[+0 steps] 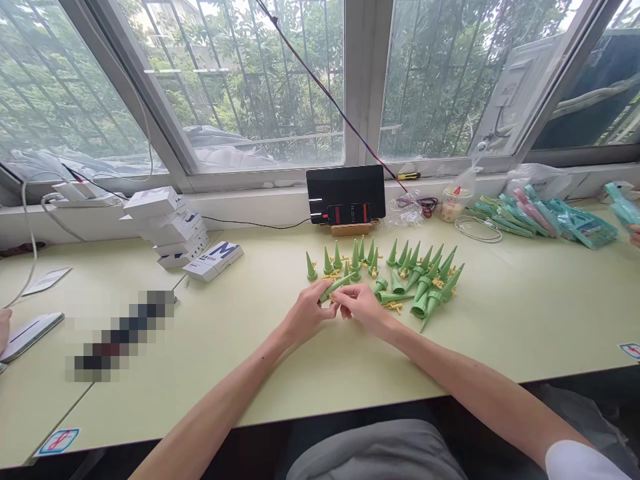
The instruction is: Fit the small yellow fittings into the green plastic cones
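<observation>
My left hand point(307, 312) is closed around a green plastic watering spike point(341, 283), its tapered tip pointing up and right. Close against it, my right hand point(364, 304) pinches a small yellow valve point(333, 298) at the spike's side; the fingers partly hide it. Behind my hands stand several upright green spikes point(355, 262), some with yellow valves at their bases. To the right, more green spikes point(423, 285) lie in a heap, tilted over one another. Loose yellow valves point(395, 307) rest beside that heap.
A black tablet point(345, 190) with a phone point(353, 213) before it leans by the window. White boxes point(165, 223) are stacked at left. Bagged packs point(540, 213) and a cup point(454, 202) sit back right. Other people's hands show at the left edge point(4, 328) and right edge point(635, 235).
</observation>
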{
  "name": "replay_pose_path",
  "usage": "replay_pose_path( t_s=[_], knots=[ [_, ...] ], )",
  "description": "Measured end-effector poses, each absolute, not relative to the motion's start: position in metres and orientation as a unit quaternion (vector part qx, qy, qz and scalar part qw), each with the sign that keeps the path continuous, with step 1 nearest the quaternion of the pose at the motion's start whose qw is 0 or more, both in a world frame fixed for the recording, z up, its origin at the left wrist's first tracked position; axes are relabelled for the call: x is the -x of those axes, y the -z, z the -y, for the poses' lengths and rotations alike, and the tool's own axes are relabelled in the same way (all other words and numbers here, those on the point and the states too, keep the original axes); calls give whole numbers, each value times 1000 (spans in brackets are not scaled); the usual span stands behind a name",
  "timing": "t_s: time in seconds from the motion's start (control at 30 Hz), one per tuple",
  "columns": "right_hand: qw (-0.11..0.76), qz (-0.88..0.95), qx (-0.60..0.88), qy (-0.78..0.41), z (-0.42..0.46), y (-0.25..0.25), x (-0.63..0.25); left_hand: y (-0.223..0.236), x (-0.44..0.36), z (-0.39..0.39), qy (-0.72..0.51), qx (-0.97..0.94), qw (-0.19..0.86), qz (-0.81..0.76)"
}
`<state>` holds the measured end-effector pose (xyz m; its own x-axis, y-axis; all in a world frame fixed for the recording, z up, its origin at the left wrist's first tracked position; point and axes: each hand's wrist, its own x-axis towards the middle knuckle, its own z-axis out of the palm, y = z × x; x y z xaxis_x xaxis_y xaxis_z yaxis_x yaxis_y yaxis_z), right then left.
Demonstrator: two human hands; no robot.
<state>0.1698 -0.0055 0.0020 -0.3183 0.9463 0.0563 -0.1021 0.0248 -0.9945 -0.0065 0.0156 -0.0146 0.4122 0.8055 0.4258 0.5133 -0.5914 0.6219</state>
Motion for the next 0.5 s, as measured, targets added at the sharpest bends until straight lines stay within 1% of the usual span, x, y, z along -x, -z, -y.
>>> replay_pose_path(
  t_s=[0.1,0.2,0.3,0.5],
  knots=[
    [422,478,347,-687,0,3,-170,13,6,-16,-367,-814,197,-405],
    [408,438,338,-727,-3,6,-170,12,5,-16,-369,-813,200,-403],
    [418,483,355,-683,0,4,-170,12,5,-15,-368,-813,202,-403],
    [447,616,404,-508,9,-4,-170,15,6,-15,-363,-811,219,-403]
  ],
)
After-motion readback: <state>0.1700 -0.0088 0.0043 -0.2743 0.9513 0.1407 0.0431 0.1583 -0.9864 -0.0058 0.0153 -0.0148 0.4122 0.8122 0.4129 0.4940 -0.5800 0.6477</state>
